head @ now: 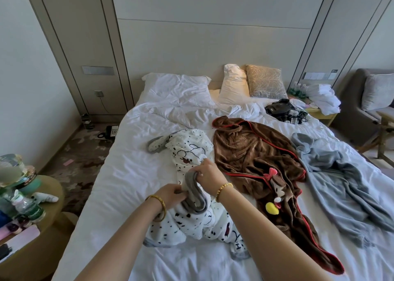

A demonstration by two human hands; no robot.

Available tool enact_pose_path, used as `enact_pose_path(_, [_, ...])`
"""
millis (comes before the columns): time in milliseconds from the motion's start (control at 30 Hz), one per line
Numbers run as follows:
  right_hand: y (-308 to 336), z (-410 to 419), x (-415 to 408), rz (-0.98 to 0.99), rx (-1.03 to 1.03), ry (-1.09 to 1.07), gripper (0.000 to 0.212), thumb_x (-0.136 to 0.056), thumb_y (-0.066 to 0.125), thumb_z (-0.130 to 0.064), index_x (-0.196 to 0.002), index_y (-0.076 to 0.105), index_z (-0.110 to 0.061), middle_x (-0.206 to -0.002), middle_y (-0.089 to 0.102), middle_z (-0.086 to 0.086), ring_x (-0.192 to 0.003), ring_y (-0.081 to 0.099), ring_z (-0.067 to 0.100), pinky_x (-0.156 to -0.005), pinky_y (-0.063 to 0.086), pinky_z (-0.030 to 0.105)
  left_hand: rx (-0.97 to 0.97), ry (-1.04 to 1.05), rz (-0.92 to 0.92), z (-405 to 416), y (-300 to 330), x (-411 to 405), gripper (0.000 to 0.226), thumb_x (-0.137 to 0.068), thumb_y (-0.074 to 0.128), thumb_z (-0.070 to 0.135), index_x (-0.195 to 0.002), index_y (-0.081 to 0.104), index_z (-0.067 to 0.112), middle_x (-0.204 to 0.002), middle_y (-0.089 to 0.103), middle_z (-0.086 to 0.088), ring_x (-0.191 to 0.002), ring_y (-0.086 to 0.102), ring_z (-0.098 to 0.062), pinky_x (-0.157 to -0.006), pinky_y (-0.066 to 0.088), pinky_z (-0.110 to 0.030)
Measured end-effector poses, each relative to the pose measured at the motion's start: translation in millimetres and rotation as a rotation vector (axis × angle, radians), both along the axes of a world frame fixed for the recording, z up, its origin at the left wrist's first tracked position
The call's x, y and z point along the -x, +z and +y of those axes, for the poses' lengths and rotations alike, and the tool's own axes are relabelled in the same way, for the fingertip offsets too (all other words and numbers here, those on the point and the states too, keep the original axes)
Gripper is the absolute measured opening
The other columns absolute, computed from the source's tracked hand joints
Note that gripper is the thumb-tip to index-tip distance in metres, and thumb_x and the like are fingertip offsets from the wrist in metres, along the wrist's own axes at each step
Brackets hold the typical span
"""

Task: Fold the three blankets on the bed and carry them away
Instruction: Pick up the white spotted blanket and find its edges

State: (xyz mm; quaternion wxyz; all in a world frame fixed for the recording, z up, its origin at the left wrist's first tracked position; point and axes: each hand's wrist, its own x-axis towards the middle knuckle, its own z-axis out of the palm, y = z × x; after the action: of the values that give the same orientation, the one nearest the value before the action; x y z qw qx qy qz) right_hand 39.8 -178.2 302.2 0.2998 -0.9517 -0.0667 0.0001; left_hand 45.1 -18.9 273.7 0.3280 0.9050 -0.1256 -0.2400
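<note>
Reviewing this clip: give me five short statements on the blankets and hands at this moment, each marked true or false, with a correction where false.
1. Both hands grip the grey edge of the spotted white blanket. True: the left hand and right hand pinch it together.
2. The brown blanket is already folded into a neat square. False: it lies spread and rumpled.
3. The grey-blue blanket lies to the right of the brown one. True.
4. The brown blanket has blue trim. False: the trim is red.
5. All three blankets lie on the bed. True.
</note>
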Motion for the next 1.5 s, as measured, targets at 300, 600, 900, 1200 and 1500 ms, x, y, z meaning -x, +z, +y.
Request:
enact_pose_path(300, [3.3, -26.7, -7.2, 0.093, -0.805, -0.436, 0.034, -0.094, 0.041, 0.003, -0.122, 0.059, -0.004, -0.111, 0.062, 0.020, -0.094, 0.061, 0.028, -0.085, 0.053, 0.035, -0.247, -0.162, 0.146, 13.2, -2.2, -0.8, 0.046, -0.089, 0.052, 0.046, -0.120, 0.057, 0.012, -0.111, 0.061, -0.006, -0.096, 0.058, -0.019, -0.081, 0.044, -0.026])
enact_pose_path(600, [-11.6, -17.7, 19.6, 0.365, -0.606, -0.266, 0.044, -0.092, 0.034, 0.008, -0.134, 0.041, -0.004, -0.129, 0.053, 0.014, -0.118, 0.052, 0.024, -0.099, 0.045, 0.034, 0.578, 0.773, 0.241, -11.2, 35.0, -12.7, 0.031, -0.091, 0.047, 0.038, -0.097, 0.054, 0.008, -0.078, 0.055, -0.008, -0.067, 0.052, -0.018, -0.054, 0.038, -0.025])
enact_pose_path(900, [-28.4, -6.1, 47.8, 0.395, -0.708, -0.265, 0.035, -0.099, 0.035, -0.034, -0.110, 0.055, -0.007, -0.101, 0.060, 0.008, -0.096, 0.054, 0.018, -0.077, 0.044, 0.028, 0.517, 0.619, 0.146, -31.5, 36.6, -15.7, 0.036, -0.091, 0.048, 0.025, -0.119, 0.055, 0.003, -0.096, 0.059, -0.012, -0.086, 0.056, -0.025, -0.073, 0.046, -0.031])
enact_pose_path(1200, [-32.9, -15.6, 31.6, 0.172, 0.017, 0.077, 0.076, -0.081, 0.039, 0.012, -0.147, 0.022, -0.020, -0.154, 0.020, 0.002, -0.143, 0.014, 0.019, -0.118, 0.018, 0.039, -0.535, -0.384, 0.036, -17.0, 36.8, 5.3, 0.040, -0.085, 0.035, -0.006, -0.113, 0.060, 0.009, -0.104, 0.058, -0.016, -0.088, 0.050, -0.021, -0.068, 0.041, -0.029])
enact_pose_path(1500, [-89.0, 7.0, 44.8, 0.584, 0.646, 0.232, 0.051, -0.083, 0.064, -0.038, -0.124, 0.052, -0.011, -0.130, 0.050, 0.011, -0.130, 0.035, 0.031, -0.112, 0.015, 0.053, -0.041, 0.226, -0.065, 27.9, 22.2, 1.6, 0.047, -0.087, 0.036, -0.006, -0.124, 0.058, 0.013, -0.113, 0.060, -0.012, -0.079, 0.058, -0.021, -0.057, 0.042, -0.012])
